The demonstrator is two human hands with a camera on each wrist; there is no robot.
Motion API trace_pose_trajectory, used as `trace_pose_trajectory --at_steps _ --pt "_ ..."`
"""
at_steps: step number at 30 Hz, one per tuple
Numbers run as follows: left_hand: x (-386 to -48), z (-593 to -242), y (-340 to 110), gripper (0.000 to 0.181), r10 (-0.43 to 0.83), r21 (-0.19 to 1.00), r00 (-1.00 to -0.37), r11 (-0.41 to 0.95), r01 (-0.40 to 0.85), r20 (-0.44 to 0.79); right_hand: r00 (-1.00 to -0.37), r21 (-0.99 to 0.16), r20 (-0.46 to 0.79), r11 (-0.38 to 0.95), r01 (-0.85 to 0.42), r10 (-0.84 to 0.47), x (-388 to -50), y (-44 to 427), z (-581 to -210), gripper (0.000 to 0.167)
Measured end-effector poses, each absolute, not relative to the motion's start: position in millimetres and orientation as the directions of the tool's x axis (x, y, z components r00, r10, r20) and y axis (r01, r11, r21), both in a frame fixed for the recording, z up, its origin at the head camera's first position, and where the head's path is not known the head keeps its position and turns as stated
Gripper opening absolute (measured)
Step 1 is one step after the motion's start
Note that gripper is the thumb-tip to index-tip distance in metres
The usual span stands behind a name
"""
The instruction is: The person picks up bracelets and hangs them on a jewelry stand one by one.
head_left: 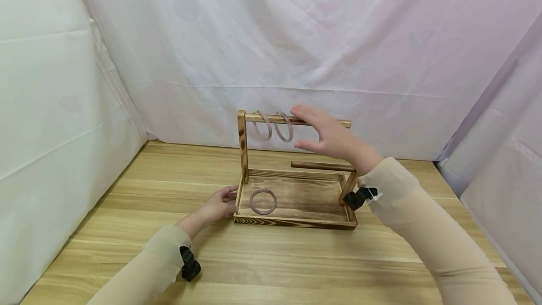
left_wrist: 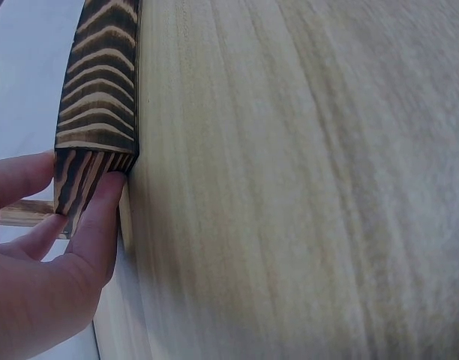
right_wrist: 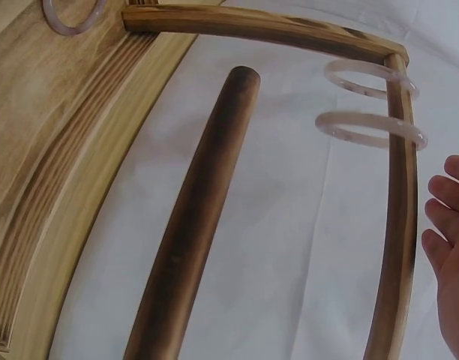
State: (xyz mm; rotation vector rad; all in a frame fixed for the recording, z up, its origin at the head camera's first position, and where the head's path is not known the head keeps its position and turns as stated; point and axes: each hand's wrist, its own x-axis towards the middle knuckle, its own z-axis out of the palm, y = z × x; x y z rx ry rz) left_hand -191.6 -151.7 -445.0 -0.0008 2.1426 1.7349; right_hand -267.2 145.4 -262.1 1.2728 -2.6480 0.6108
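Observation:
A wooden stand with a tray base (head_left: 296,222) carries an upper rod (head_left: 319,121) and a lower rod (head_left: 315,165). Two pale purple bangles (head_left: 263,126) (head_left: 284,127) hang on the upper rod; in the right wrist view the bangles (right_wrist: 372,130) circle it near the upright. A third bangle (head_left: 263,202) lies flat in the tray's left part. My left hand (head_left: 218,205) grips the tray's left end; the left wrist view shows fingers and thumb around its corner (left_wrist: 91,169). My right hand (head_left: 332,133), fingers extended and thumb apart, is beside the upper rod, right of the hanging bangles, holding nothing.
The stand rests on a wood-grain table (head_left: 211,267). Behind it hangs a pale cloth (head_left: 271,51), with more cloth along the left and right sides. Black straps with small devices (head_left: 190,265) are on both wrists.

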Motion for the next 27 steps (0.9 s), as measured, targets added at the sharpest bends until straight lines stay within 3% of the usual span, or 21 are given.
trace_pose_trajectory --at_steps 14,23,27 --pt "-191.5 -445.5 -152.8 0.065 0.234 0.943 -0.927 0.231 -0.239 -0.292 -0.552 -0.220 0.337 0.507 -0.834 -0.763 -245.4 148.4 -277.5 0.080" --pt "-191.9 -445.9 -153.3 0.066 0.246 0.942 -0.924 0.237 -0.236 -0.293 -0.436 -0.184 0.392 0.396 -0.900 -0.810 -238.2 143.3 -294.6 0.082" --pt "-192.5 -446.1 -153.4 0.066 0.241 0.940 -0.923 0.241 -0.243 -0.300 -0.415 -0.189 0.407 0.370 -0.910 -0.814 -234.2 140.4 -298.7 0.080"
